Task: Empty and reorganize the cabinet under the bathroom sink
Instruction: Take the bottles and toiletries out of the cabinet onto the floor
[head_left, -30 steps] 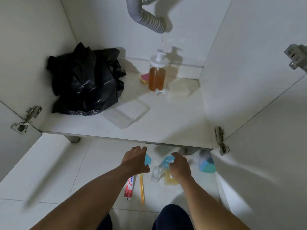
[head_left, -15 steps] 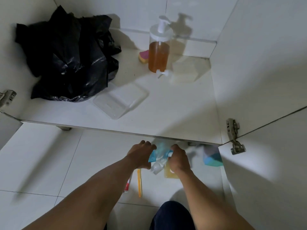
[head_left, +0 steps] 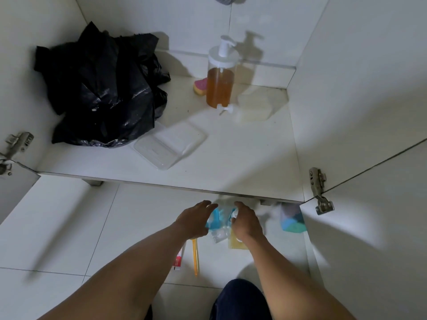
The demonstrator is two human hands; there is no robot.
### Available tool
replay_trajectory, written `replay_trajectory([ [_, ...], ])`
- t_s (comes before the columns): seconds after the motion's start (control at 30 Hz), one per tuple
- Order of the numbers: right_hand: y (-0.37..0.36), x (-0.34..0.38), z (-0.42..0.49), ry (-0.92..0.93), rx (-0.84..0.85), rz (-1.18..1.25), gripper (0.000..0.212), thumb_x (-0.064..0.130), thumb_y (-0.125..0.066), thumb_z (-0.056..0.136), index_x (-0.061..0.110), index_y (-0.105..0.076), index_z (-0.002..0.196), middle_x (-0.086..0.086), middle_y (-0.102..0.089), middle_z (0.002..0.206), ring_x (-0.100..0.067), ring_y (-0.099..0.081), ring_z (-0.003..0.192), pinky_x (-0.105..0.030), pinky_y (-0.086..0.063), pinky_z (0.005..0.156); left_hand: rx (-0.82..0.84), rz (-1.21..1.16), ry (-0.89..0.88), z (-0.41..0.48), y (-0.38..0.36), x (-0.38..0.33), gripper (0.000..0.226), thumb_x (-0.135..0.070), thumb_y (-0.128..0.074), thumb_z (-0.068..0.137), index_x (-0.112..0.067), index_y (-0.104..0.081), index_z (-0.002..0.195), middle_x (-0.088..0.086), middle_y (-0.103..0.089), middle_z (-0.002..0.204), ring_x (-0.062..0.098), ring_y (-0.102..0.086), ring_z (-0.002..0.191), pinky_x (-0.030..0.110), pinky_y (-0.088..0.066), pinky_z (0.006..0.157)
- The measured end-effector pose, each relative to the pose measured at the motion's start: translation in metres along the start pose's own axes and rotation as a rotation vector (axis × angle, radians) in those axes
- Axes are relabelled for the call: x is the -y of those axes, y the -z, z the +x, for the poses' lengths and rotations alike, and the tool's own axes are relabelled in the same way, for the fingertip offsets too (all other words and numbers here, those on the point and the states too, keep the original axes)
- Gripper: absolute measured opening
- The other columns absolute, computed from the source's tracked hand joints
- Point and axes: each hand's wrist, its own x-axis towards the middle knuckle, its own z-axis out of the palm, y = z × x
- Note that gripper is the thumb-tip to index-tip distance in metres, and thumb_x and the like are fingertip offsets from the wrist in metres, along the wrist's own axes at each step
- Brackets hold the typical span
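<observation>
White floor tiles [head_left: 69, 227] with thin grout lines fill the lower left. A grey ribbed pipe [head_left: 223, 0] shows at top, a dark-clad knee [head_left: 240, 299] at bottom.

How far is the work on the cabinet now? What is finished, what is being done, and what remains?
Done: a toothpaste tube, an orange toothbrush and a blue-green item lie on the floor. In hand: the left hand and the right hand are at a blue packet; the grip is blurred. Left: the black bag, pump bottle, pink sponge and clear tray are inside the cabinet.
</observation>
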Motion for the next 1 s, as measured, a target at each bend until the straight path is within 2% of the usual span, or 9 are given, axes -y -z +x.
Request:
replay_trajectory([
  [0.13,0.020,0.014,-0.019,0.029,-0.105,-0.024,0.040,0.013,-0.052,0.095,0.021,-0.052,0.135,0.000,-0.054,0.139,-0.020,-0.052,0.128,-0.033,-0.046,0.103,-0.071,0.015,0.002,-0.019,0.021,-0.010,0.074,-0.031,-0.067,0.090,-0.024,-0.030,0.153,-0.001,-0.036,0.155,0.022,-0.049,0.132,0.036,-0.048,0.104],
  [0.27,0.042,0.031,-0.042,0.069,-0.161,-0.055,0.039,0.012,-0.047,0.097,0.026,-0.054,0.132,0.003,-0.055,0.136,-0.016,-0.051,0.126,-0.029,-0.043,0.096,-0.177,0.068,0.008,-0.039,0.048,-0.020,0.063,-0.039,-0.063,0.090,-0.025,-0.039,0.146,-0.001,-0.050,0.144,0.021,-0.055,0.124,0.035,-0.049,0.098],
  [0.4,0.068,0.053,-0.057,0.150,-0.256,-0.070,0.027,0.013,-0.051,0.095,0.019,-0.060,0.119,-0.003,-0.062,0.121,-0.022,-0.059,0.114,-0.030,-0.045,0.087,-0.314,0.112,-0.011,-0.052,0.078,-0.027,0.053,-0.043,-0.063,0.090,-0.024,-0.049,0.138,-0.001,-0.060,0.132,0.020,-0.061,0.114,0.034,-0.053,0.093],
  [0.53,0.096,0.077,-0.059,0.197,-0.323,-0.022,0.031,0.009,-0.055,0.093,0.018,-0.062,0.122,-0.006,-0.063,0.123,-0.025,-0.061,0.111,-0.031,-0.047,0.089,-0.440,0.141,0.009,-0.052,0.112,-0.025,0.052,-0.044,-0.062,0.089,-0.023,-0.051,0.135,0.001,-0.063,0.124,0.022,-0.062,0.111,0.039,-0.055,0.086],
  [0.67,0.119,0.097,-0.042,0.240,-0.363,-0.021,0.035,0.007,-0.056,0.090,0.017,-0.062,0.124,-0.007,-0.063,0.124,-0.025,-0.062,0.111,-0.032,-0.048,0.090,-0.517,0.100,0.057,-0.035,0.145,-0.017,0.052,-0.045,-0.062,0.089,-0.021,-0.052,0.134,0.002,-0.064,0.122,0.023,-0.063,0.108,0.039,-0.056,0.085],
  [0.8,0.128,0.113,-0.005,0.247,-0.363,-0.048,0.035,0.010,-0.056,0.092,0.020,-0.059,0.125,-0.004,-0.060,0.126,-0.024,-0.060,0.112,-0.028,-0.043,0.081,-0.550,0.023,0.120,0.000,0.171,0.000,0.050,-0.046,-0.061,0.089,-0.023,-0.051,0.133,0.000,-0.063,0.121,0.024,-0.061,0.110,0.039,-0.052,0.088],
  [0.9,0.134,0.122,0.031,0.267,-0.371,-0.058,0.039,0.009,-0.056,0.093,0.020,-0.054,0.130,-0.003,-0.054,0.131,-0.023,-0.054,0.119,-0.028,-0.040,0.081,-0.559,-0.012,0.173,0.034,0.190,0.017,0.050,-0.048,-0.060,0.089,-0.026,-0.051,0.132,-0.001,-0.062,0.120,0.024,-0.060,0.110,0.038,-0.051,0.088],
  [1.0,0.143,0.128,0.067,0.270,-0.389,-0.091,0.050,0.010,-0.061,0.092,0.017,-0.045,0.139,-0.006,-0.044,0.139,-0.026,-0.045,0.129,-0.036,-0.044,0.089,-0.579,-0.013,0.195,0.065,0.207,0.035,0.051,-0.049,-0.060,0.087,-0.027,-0.050,0.132,-0.001,-0.062,0.120,0.023,-0.059,0.109,0.038,-0.052,0.088],
])
